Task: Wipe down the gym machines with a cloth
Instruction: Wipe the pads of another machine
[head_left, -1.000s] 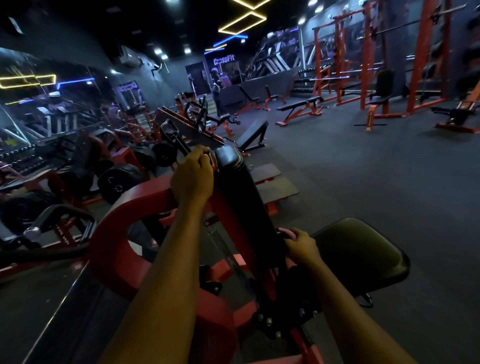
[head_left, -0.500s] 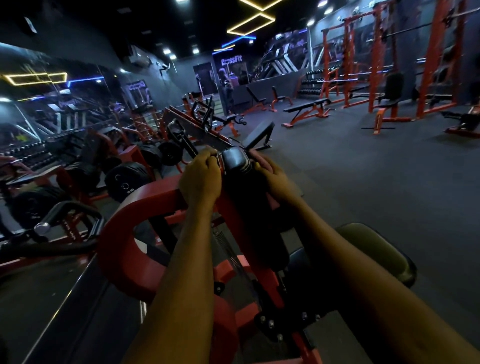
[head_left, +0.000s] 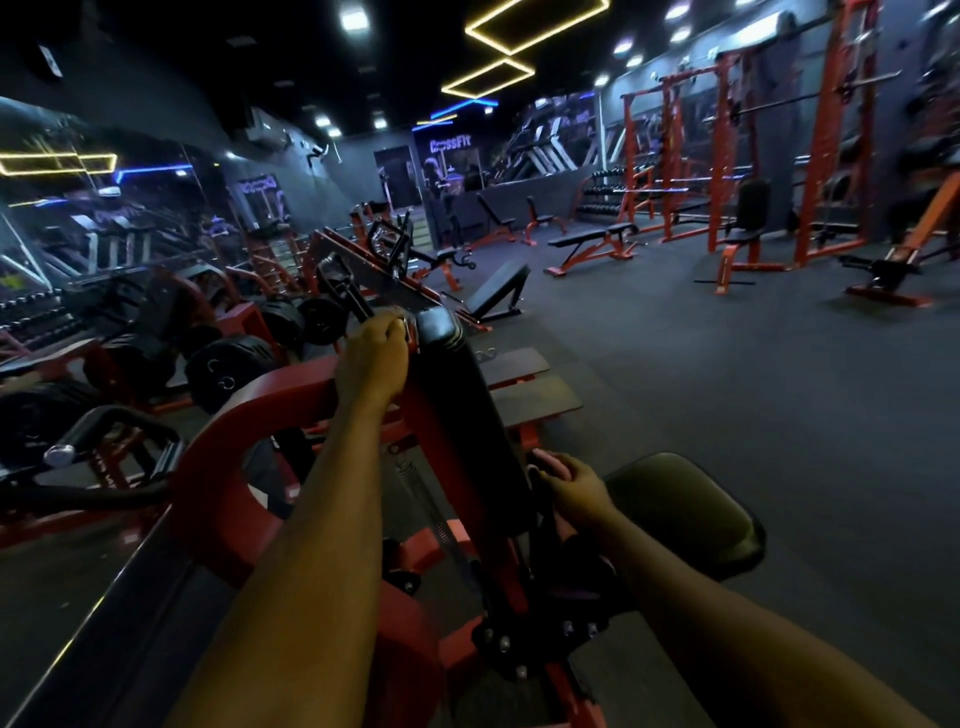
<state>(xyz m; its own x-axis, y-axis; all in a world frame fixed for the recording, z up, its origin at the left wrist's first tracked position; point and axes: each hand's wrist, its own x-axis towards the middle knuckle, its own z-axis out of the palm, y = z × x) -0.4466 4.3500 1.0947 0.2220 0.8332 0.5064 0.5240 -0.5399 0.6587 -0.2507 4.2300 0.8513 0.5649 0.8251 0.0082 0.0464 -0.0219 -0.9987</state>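
Machine (head_left: 291, 410): black back pad (head_left: 467, 415) mid-wipe I'd guess, seat (head_left: 691, 514) not done.
Left hand (head_left: 371, 358): gripping machine's top.
Right hand (head_left: 571, 483): clutching pinkish cloth (head_left: 543, 460), low beside pad.

i see a dark floor (head_left: 727, 405) carrying the red machine (head_left: 249, 415) right in front of me. farther off, a flat bench (head_left: 592, 241) and tall red racks (head_left: 724, 171) stand on it.

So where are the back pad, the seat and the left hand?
Back pad (head_left: 462, 415): head view, middle of its long black face.
Seat (head_left: 685, 514): head view, centre of its cushion top.
Left hand (head_left: 371, 358): head view, back of the hand.
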